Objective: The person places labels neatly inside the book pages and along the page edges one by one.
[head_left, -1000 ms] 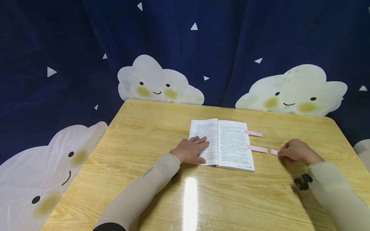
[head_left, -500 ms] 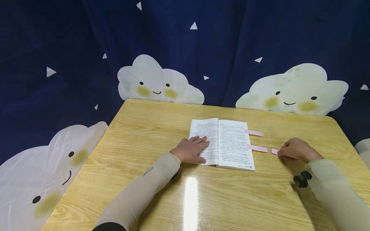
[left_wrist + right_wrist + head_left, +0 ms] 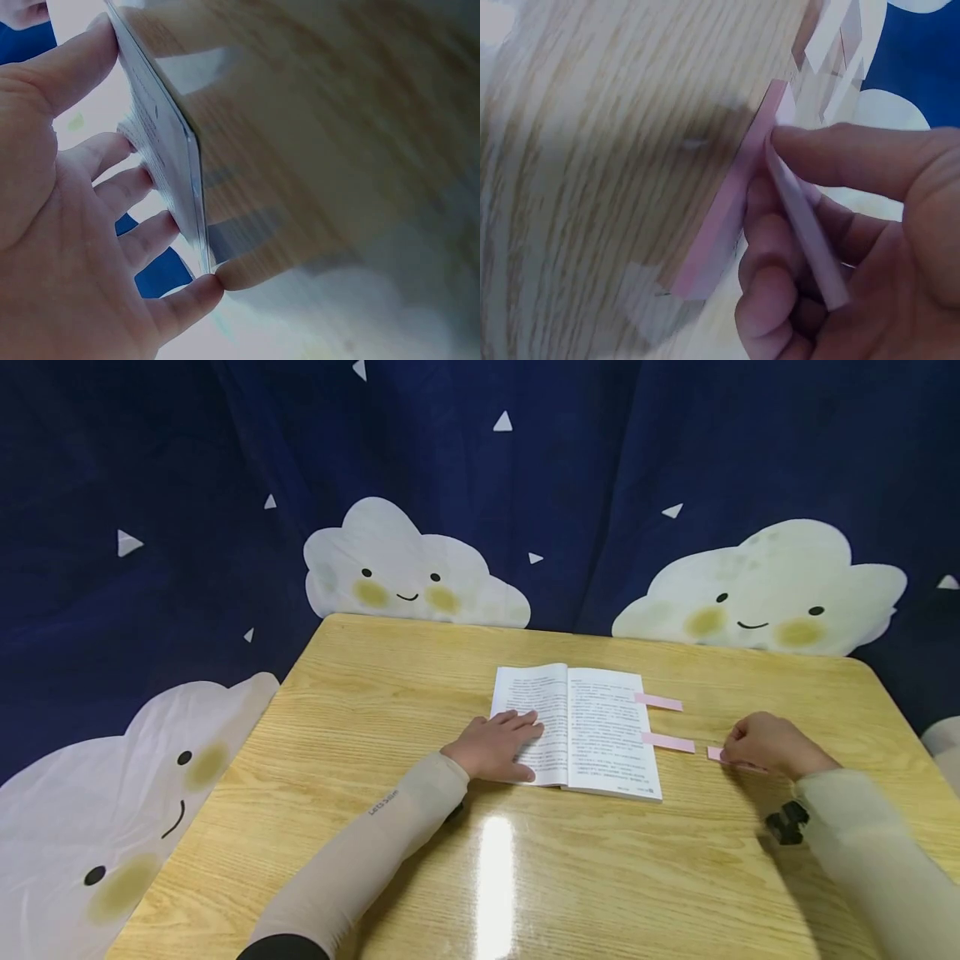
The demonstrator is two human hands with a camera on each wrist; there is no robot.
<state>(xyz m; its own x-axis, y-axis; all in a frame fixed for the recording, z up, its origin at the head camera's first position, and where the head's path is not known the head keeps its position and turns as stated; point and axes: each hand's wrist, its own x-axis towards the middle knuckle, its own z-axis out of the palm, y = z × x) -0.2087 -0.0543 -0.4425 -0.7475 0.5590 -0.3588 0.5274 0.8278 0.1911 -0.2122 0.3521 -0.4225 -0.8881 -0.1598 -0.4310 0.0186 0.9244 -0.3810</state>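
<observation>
An open book [image 3: 609, 739] lies on the table, with two pink sticky strips [image 3: 660, 702] sticking out past its right edge. My left hand [image 3: 495, 747] rests on the left page with its fingers spread; the left wrist view has its fingertips along the book's edge [image 3: 169, 135]. To the right of the book, my right hand [image 3: 772, 745] is at a narrow pad of pink sticky notes [image 3: 720, 217] on the table. Thumb and forefinger pinch one pink strip [image 3: 810, 236], which bends up away from the pad. In the head view the hand covers most of the pad.
The wooden table [image 3: 360, 693] has rounded corners. Behind it hangs a dark blue cloth [image 3: 570, 460] printed with clouds. A glare streak [image 3: 495, 885] shines on the table near the front. A small black device [image 3: 787, 823] sits at the right wrist.
The pink pad and the right hand's fingertips have shifted very slightly to the right. The left hand stays put on the page. The head view has tilted a little.
</observation>
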